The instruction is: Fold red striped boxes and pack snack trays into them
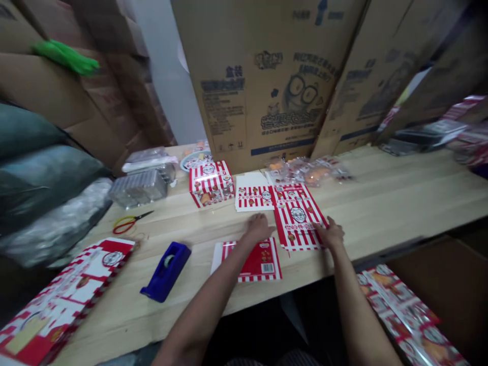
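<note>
A flat red-and-white striped carton point(298, 216) with a printed face lies on the table in front of me. At its right edge is my right hand point(331, 232), thumb over the printed side and fingers at the border, closed on it. My left hand point(260, 227) is left of this carton, somewhat blurred, fingers bent and thumb apart, with nothing visible in it. Below my left forearm lies another flat red carton point(261, 260) with a barcode, partly covered by the arm. Beyond the left hand sits a small stack of striped cartons point(253, 198).
A folded-up striped box point(211, 184) stands behind. Left are a blue tape dispenser point(166, 272), scissors point(131, 221), clear plastic containers point(139, 188) and long flat cartons point(68, 300). Bagged items point(308, 172) lie before big cardboard boxes point(267, 76). Printed packs point(412, 315) sit low right.
</note>
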Available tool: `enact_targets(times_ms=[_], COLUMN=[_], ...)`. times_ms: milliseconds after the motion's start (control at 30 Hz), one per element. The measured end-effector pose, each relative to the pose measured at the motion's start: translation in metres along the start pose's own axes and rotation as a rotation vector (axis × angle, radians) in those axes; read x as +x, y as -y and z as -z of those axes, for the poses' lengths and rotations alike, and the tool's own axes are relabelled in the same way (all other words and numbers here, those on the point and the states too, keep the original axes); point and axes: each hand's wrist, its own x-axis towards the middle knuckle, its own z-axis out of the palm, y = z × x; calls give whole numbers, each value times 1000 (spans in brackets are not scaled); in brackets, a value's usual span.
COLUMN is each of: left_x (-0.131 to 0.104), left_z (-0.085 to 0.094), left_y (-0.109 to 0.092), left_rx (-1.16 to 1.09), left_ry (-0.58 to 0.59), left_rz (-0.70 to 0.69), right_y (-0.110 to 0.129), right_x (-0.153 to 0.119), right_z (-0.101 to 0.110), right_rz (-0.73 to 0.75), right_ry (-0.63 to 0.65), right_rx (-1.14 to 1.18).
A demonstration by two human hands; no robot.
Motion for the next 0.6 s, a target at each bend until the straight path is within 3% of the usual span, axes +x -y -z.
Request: enact_targets(times_ms=[100,267,467,600], left_x=[39,59,54,32], left_z=[-24,-52,-56,-52], left_y=[-14,-40,-47,-38], left_rx=[13,-12,-52,-63], left_ry=[92,109,30,-56], left_rz=[91,150,48,-35], right_y=[-3,-2,-1,35], right_x=[-7,-17,-8,35], right_z=[-5,-16,3,26], right_rz=[31,117,86,50], right_ry=[-11,22,29,31], right_rx=[44,179,400,635])
